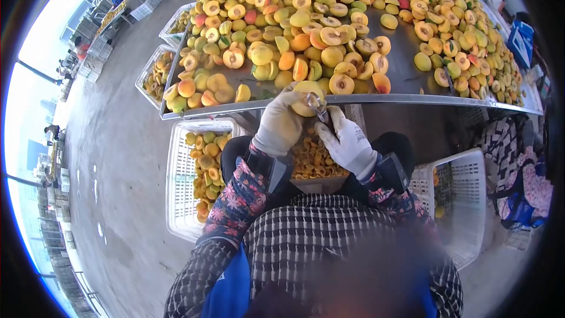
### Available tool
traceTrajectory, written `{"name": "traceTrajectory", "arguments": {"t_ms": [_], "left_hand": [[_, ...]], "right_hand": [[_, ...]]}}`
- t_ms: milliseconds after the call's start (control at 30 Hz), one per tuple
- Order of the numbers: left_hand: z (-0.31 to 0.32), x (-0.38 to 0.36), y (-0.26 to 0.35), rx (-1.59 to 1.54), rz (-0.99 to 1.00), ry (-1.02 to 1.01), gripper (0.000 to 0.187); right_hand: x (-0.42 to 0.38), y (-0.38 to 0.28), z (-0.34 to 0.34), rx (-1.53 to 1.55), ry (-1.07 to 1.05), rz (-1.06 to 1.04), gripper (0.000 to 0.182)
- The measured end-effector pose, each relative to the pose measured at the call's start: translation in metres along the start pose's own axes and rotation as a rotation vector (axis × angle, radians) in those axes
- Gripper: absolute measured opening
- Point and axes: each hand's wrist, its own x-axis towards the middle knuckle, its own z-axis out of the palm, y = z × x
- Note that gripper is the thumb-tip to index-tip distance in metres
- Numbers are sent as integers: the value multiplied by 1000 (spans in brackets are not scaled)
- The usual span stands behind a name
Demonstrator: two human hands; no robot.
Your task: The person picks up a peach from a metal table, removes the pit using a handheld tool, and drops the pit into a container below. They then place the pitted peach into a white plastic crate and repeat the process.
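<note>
My gloved left hand (276, 126) is closed around a yellow peach half (301, 108), just over the table's near edge. In my gloved right hand (348, 144) is a small metal pitting tool (316, 105) with a looped tip. Its tip meets the peach half on the side facing right; the exact depth is hidden. Below both hands, between the knees, stands a box (321, 185) holding many curled orange-brown scraps. Cut peach halves (341, 83), several with brown pit cavities, lie on the table beyond my hands.
The metal table (406, 99) carries two big heaps of peaches. A white crate (176, 182) with peach halves stands at the left, another white crate (471, 200) at the right. Smaller crates (154, 99) line the table's left side. People work at far-left tables.
</note>
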Motion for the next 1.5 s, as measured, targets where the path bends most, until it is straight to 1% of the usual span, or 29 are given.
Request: {"name": "traceTrajectory", "arguments": {"t_ms": [67,100,200,233,333,433,533,633,733,800,833,933,1033,1133,1333,1433,1500], "left_hand": [[26,-14,7,-163,-54,-5,37],[24,-12,7,-175,-101,-4,45],[6,-4,2,-94,-174,83,56],[7,-4,-1,-80,-168,158,51],[14,-9,-9,-55,-99,133,44],[34,-15,-23,6,48,295,42],[42,-20,-32,4,124,314,43],[38,-21,-42,38,226,262,43],[45,-22,-44,62,241,260,39],[36,-29,-33,204,113,72,35],[22,-20,-27,39,-93,80,32],[6,-14,-32,-119,-115,135,33],[19,-17,-32,-156,-21,260,30],[31,-21,-34,-146,60,300,29],[44,-23,-41,-89,217,356,35],[45,-26,-42,-109,247,349,36],[40,-27,-39,-68,208,335,37]], "right_hand": [[-4,5,2,-114,18,-40,30],[-5,2,-1,-186,14,-54,29],[-11,-5,-4,-323,-26,-58,29],[-13,-6,-4,-356,-41,-53,30],[-18,-8,-3,-447,-84,4,31],[-20,-5,4,-440,-103,99,31],[-25,4,14,-250,-49,112,31],[-28,7,17,-152,-11,109,29],[-26,6,-3,-161,-110,36,33],[-24,14,-18,-319,-191,16,33],[-25,17,-22,-398,-240,2,34],[-24,20,-20,-439,-218,-50,31],[-30,10,-11,-318,-164,46,30],[-32,6,-2,-300,-120,84,31],[-28,4,11,-88,-38,70,32],[-28,4,10,-180,-75,51,32],[-27,-4,3,-292,-160,72,32]]}}
